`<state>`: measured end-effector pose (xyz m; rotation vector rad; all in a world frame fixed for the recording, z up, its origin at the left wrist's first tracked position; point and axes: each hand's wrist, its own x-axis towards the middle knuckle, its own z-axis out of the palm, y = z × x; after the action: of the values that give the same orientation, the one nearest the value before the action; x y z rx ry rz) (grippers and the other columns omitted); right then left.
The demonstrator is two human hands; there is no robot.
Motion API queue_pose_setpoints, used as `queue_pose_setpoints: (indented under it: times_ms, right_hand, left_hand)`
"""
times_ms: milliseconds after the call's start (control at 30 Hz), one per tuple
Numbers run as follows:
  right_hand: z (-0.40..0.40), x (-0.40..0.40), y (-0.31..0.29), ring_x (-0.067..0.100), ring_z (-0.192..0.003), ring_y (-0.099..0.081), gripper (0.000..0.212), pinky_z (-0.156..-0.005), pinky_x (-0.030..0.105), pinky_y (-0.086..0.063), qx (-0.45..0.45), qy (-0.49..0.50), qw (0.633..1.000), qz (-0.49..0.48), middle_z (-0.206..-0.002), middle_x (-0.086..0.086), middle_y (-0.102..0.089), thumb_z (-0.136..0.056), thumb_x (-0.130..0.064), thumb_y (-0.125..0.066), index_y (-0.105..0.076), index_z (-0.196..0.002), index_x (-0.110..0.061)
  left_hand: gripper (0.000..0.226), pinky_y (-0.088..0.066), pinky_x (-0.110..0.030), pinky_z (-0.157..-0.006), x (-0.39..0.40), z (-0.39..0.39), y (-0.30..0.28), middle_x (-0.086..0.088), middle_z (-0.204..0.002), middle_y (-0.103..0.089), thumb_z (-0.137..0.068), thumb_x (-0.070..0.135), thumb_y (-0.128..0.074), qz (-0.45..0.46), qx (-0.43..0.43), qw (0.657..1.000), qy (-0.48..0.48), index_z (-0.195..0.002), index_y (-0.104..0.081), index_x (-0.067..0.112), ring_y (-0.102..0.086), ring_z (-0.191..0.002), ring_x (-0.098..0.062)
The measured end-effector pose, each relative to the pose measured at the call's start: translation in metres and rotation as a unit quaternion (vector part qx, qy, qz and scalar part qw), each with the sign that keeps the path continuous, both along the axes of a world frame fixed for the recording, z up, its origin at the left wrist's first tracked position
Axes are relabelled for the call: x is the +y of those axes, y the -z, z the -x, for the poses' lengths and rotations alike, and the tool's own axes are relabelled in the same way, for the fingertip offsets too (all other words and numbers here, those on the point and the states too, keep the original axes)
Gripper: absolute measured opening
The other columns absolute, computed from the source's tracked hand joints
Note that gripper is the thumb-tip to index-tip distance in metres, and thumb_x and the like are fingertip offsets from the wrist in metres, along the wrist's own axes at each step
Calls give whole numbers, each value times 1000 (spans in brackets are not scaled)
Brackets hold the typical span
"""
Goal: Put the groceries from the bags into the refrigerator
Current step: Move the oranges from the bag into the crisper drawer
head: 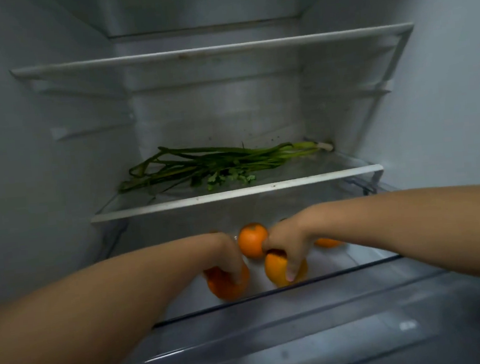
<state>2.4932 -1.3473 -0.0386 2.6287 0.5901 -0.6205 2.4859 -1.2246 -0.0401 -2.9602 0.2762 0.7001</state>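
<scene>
Left hand (228, 259) is curling down over an orange (228, 282) on the lower fridge shelf (357, 258), fingers wrapping the top and far side; the fruit is sitting under the palm. Right hand (288, 244) is gripping a second orange (282, 268), fingers draped over its top with one fingertip showing on the near face. Both hands are closed on fruit, not spread.

A third orange (252, 240) is sitting loose between the two hands, touching or nearly touching the right hand's knuckles. A fourth orange (326, 242) is peeking out just beyond the right wrist, mostly hidden.

Spring onions and leafy herbs (216, 163) are lying on the shelf above (234, 194), well clear of both hands.

Handling judgement: oranges are looking firm, moderately heavy for their size, round, so they're likely rolling once released. Skin is giving decent grip, not fragile. Best hold is a full-palm wrap from above, as now; set each down settled against a neighbour or away from the front lip (273, 293) below the hands. Greens are soft and bruise easily, so nothing heavy should go on them.

Bags aren't in view; can't tell what's left.
</scene>
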Motion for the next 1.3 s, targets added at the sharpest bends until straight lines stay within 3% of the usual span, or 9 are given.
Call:
queue_pose_setpoints:
  times_ms: [233,500,600,733,800,933,1033,1167,1300]
  right_hand:
    - [8,2,-24,30,-132,-38,71,-107,43,-39,-10,17,999,-25,-150,10,-32,-88,-37,-56,-20,-144,-14]
    - [73,-4,-96,24,-119,-52,43,-87,21,-38,-169,-28,967,-190,-134,8,-54,-91,-29,-51,-47,-131,-12]
    - [109,-16,-92,28,-106,-60,29,-82,29,-43,-314,-80,900,-290,-115,12,-67,-91,-24,-50,-62,-112,-8]
    - [150,-27,-37,34,-87,-67,37,-81,44,-52,-595,-117,693,-390,-85,16,-73,-79,-31,-44,-69,-85,-4]
    - [163,-26,-12,33,-97,-66,36,-92,56,-44,-674,-100,630,-372,-92,12,-74,-77,-32,-46,-69,-90,-7]
    - [166,-34,35,32,-119,-45,42,-109,59,-18,-715,-87,630,-291,-117,17,-66,-85,-38,-39,-59,-111,-11]
    - [158,-43,54,28,-121,-38,44,-117,42,2,-749,-100,592,-282,-128,16,-56,-94,-40,-23,-51,-111,-12]
    - [137,-39,53,27,-119,-37,39,-109,38,-14,-780,-117,545,-284,-129,11,-37,-93,-38,-25,-48,-110,-12]
    - [105,-35,46,26,-116,-38,37,-91,39,-29,-789,-111,541,-268,-126,10,-37,-80,-36,-43,-49,-107,-12]
  left_hand:
    - [55,-50,-31,-67,8,7,-20,-17,-137,-49,-89,34,-59,18,-21,1000,7,-132,-46,2,-58,-103,-27]
    - [35,-47,-35,-91,25,103,-96,-9,-126,-58,-96,32,-42,-6,-342,936,87,-125,-55,16,-55,-115,-27]
    - [34,-47,-37,-87,32,141,-76,-9,-123,-58,-96,31,-40,20,-454,888,74,-121,-55,14,-54,-115,-31]
    - [42,-56,-41,-70,37,169,-14,-17,-97,-73,-84,33,-40,94,-652,741,126,-92,-70,4,-71,-90,-35]
    - [48,-52,-47,-86,41,171,15,-21,-110,-70,-83,35,-39,77,-681,719,111,-104,-68,3,-66,-106,-35]
    - [57,3,-41,-117,45,162,55,-19,-145,-36,-98,48,-12,56,-719,685,103,-131,-37,8,-7,-146,-24]
    - [61,13,-40,-118,51,143,69,-2,-160,3,-97,51,-11,41,-768,629,110,-142,-25,12,17,-147,-11]
    - [66,14,-39,-118,56,116,65,7,-157,24,-96,52,-10,37,-788,599,138,-150,13,20,18,-146,-10]
    - [66,17,-36,-117,54,80,64,7,-156,28,-96,54,-5,66,-794,593,117,-149,18,20,22,-145,-8]
